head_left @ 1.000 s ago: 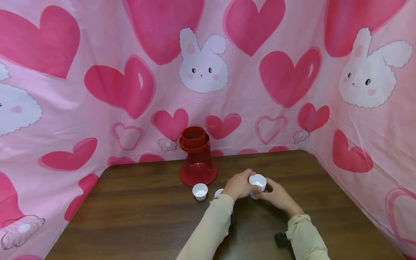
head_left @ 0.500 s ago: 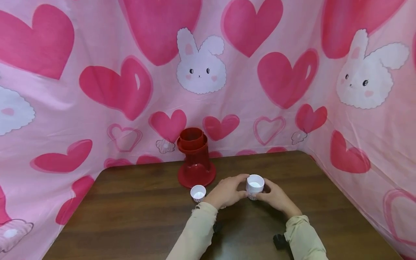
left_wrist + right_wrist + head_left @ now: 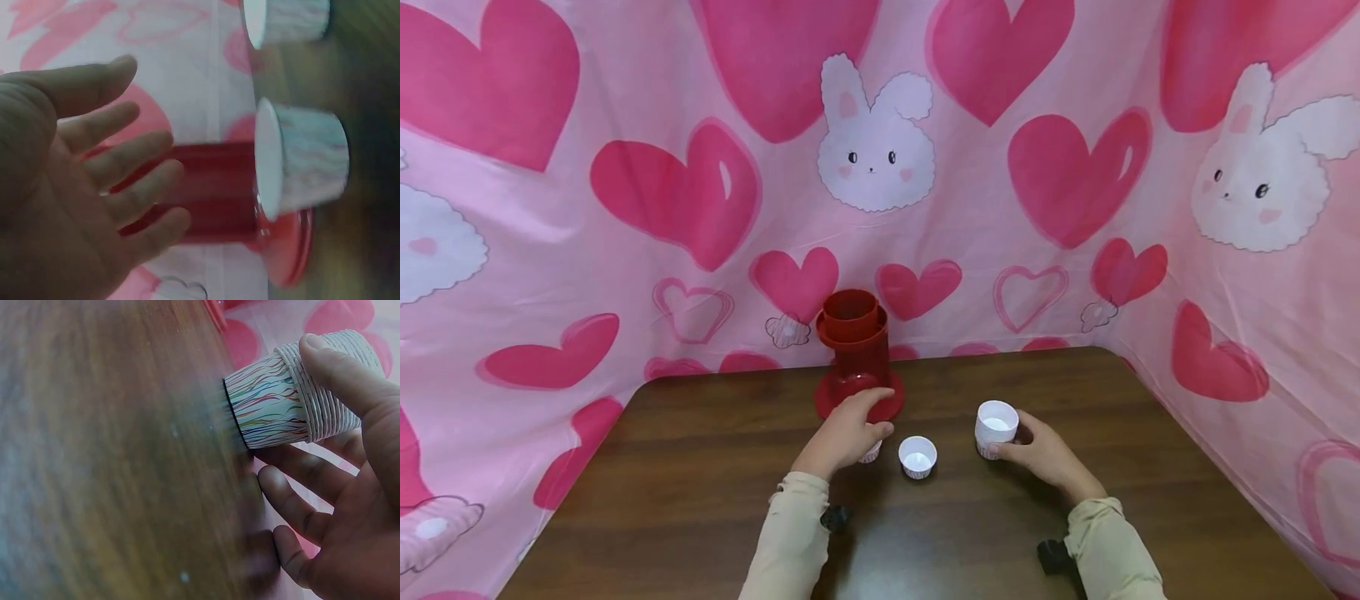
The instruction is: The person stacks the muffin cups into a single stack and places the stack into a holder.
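My right hand [image 3: 1048, 458] grips a stack of small white paper cups [image 3: 997, 425] between thumb and fingers, and the stack stands upright at the right of the table. In the right wrist view, the stack [image 3: 300, 390] shows a lowest cup with coloured wavy lines and several rolled rims above it. The left hand [image 3: 842, 435] is over a single paper cup [image 3: 871, 453], which it partly hides. In the left wrist view its fingers [image 3: 134, 162] are spread, apart from a paper cup [image 3: 312, 159]. Between the hands sits another paper cup [image 3: 917, 458].
A red stand-like holder [image 3: 859, 358] with a round base and open top stands at the back of the brown wooden table [image 3: 700, 483]. Behind the table hangs a pink cloth [image 3: 962, 208] with hearts and rabbits.
My left hand has let go of the cup stack and moved left to the leftmost cup, uncovering the middle cup. The right hand has kept its grip on the stack in nearly the same place.
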Available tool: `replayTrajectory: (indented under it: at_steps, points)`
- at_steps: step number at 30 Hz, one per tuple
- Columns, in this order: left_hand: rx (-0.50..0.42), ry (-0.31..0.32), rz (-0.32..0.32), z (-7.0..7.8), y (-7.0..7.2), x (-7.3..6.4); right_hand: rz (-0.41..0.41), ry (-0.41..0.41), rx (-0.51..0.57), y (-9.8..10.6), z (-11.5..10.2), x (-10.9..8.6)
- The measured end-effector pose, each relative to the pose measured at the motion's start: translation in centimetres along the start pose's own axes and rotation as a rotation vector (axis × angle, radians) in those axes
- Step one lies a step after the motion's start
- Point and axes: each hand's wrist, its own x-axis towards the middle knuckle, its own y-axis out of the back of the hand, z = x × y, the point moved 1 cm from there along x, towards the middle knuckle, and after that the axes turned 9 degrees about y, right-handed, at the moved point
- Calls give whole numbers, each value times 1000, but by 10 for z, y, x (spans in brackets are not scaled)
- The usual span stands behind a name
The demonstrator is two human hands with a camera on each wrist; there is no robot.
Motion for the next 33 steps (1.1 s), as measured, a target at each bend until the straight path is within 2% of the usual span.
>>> replayTrajectory:
  at_steps: [7,10,18,33]
  points:
    - [77,141,-102,-26,-2,-1,-1,-3,-12,2,1,-1]
    - [72,164,-114,-36,-6,1,-2,-10,-20,2,1,-1]
    - [23,166,-89,-54,-11,4,-11,-4,-17,2,4,0]
    - [65,166,-42,-61,-14,6,-8,21,-14,2,1,0]
